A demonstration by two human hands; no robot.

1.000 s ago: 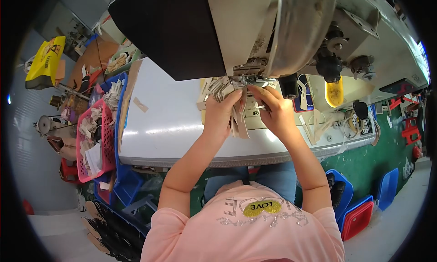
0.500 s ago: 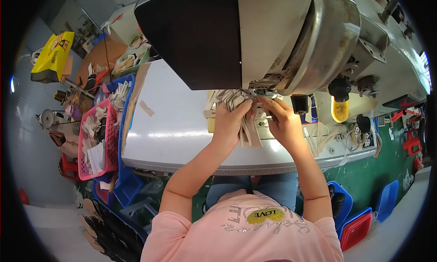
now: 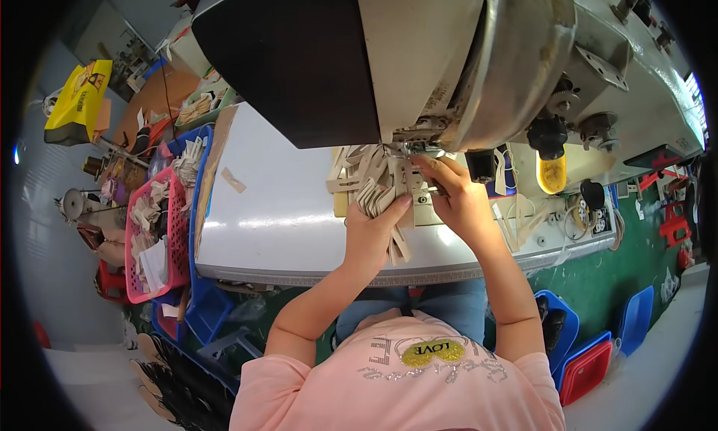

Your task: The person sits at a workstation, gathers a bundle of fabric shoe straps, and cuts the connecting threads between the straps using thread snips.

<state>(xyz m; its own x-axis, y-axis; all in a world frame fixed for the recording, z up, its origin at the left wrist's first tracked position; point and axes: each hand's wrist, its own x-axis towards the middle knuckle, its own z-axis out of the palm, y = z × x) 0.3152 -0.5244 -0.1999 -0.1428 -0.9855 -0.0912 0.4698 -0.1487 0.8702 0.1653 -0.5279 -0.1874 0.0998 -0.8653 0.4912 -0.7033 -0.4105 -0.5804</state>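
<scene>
Just below the head of a sewing machine [image 3: 479, 64], my left hand [image 3: 368, 236] is closed round a bundle of beige strips [image 3: 376, 197], whose ends stick out below the fingers. My right hand [image 3: 458, 195] is up by the needle area, thumb and fingers pinched together at the edge of a beige piece [image 3: 404, 178] lying under the machine. What exactly sits between those fingertips is too small to tell. More beige strips [image 3: 345, 165] lie behind my left hand on the machine bed.
At the left stand a pink basket [image 3: 179, 236] of pale pieces and a blue bin [image 3: 200, 199]. A small beige piece [image 3: 233, 179] lies on the white table [image 3: 262, 236]. On the right are a yellow dish [image 3: 552, 175], loose strips and thread; bins stand on the floor.
My left hand has moved down, toward me, away from the needle area with the bundle. My right hand stays close to the needle. The camera view has shifted slightly.
</scene>
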